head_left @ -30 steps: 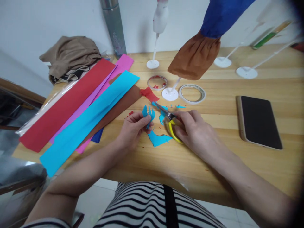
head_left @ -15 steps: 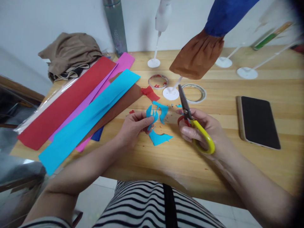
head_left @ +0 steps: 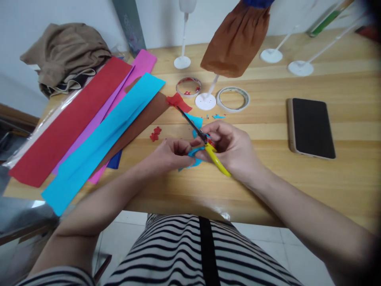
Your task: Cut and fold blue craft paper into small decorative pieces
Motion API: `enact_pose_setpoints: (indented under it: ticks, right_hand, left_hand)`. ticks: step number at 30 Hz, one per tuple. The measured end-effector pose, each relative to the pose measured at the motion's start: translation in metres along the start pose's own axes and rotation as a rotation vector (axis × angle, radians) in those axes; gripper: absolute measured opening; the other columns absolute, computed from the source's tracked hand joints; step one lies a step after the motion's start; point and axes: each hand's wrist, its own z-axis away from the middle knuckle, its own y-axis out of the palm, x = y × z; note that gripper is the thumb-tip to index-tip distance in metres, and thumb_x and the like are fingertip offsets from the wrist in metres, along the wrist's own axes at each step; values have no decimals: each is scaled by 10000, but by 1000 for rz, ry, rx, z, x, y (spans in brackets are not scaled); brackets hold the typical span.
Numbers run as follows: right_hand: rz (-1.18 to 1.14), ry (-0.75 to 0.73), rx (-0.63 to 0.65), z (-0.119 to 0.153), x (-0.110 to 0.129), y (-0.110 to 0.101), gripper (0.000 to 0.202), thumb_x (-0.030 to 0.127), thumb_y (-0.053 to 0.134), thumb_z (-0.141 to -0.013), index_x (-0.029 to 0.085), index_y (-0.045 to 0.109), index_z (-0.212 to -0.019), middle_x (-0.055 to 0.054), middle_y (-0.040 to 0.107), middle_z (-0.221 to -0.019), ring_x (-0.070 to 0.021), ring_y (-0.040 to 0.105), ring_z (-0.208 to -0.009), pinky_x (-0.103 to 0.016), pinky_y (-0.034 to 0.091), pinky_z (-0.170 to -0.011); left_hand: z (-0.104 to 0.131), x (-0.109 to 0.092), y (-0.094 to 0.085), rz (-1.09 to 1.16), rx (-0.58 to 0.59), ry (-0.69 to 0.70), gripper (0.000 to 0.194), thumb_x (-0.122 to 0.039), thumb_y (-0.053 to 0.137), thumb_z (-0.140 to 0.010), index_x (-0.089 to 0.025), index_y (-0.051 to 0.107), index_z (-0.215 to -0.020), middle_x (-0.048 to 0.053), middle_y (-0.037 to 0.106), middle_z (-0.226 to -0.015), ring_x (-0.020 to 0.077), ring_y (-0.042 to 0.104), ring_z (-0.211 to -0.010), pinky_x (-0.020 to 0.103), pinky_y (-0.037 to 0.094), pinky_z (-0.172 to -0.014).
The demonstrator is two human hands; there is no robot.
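My left hand pinches a small blue paper piece above the wooden table. Close beside it, my right hand is wrapped round scissors with a yellow and red handle; their dark blades point up and left, and its fingertips meet the blue paper. Other blue scraps lie partly hidden behind and under the hands. A crumpled red paper piece lies beyond the blade tips. Two small red paper flowers rest to the left.
Long red and blue paper strips lie at left, over pink and brown ones. Tape rings and a white stand base stand behind the hands. A phone lies at right, brown cloth at back left.
My right hand has moved left to my left hand, and the scissors have turned so the blades point up-left. The blue paper is now between both hands. The camera view has shifted.
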Motion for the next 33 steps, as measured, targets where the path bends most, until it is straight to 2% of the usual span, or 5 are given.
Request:
enact_pose_setpoints:
  ticks: [3, 14, 17, 25, 33]
  right_hand:
    - [-3, -15, -4, 2, 2, 2, 553, 241, 1048, -512, 269, 626, -869, 85, 652, -669, -139, 637, -599, -271, 527, -613]
    - [-28, 61, -3, 2, -1, -20, 542, 229, 1027, -603, 290, 614, -949, 46, 771, -792, -216, 800, -787, -331, 630, -749]
    - [-35, 89, 48, 3, -1, -20, 586, 251, 1052, -557, 292, 603, -930, 45, 768, -778, -226, 792, -753, -343, 635, -723]
    - [20, 77, 87, 7, 2, -10, 641, 292, 1091, -484, 279, 588, -882, 96, 663, -663, -126, 598, -569, -268, 534, -604]
    - [48, 45, 25, 6, -2, -9, 608, 339, 1073, -505, 281, 586, -866, 105, 520, -637, -131, 509, -597, -261, 428, -563]
  left_hand:
    - [1, -3, 1, -9, 28, -31, 283, -340, 793, -635, -189, 573, -539, -35, 505, -541, 84, 409, -534, 245, 265, -510]
    - [3, -2, -2, 51, 17, -30, 216, -324, 815, -671, -182, 668, -599, -17, 562, -529, 92, 452, -503, 234, 312, -493]
    - [2, -2, -1, 43, 23, 23, 225, -318, 829, -676, -189, 661, -597, -21, 561, -545, 96, 448, -524, 240, 326, -512]
    - [0, 7, -1, -63, -36, 118, 358, -385, 865, -738, -186, 609, -585, -23, 485, -572, 104, 405, -567, 278, 275, -549]
    - [1, 5, -1, -91, -7, 88, 293, -323, 799, -748, -190, 595, -585, -27, 468, -560, 100, 399, -546, 272, 267, -528]
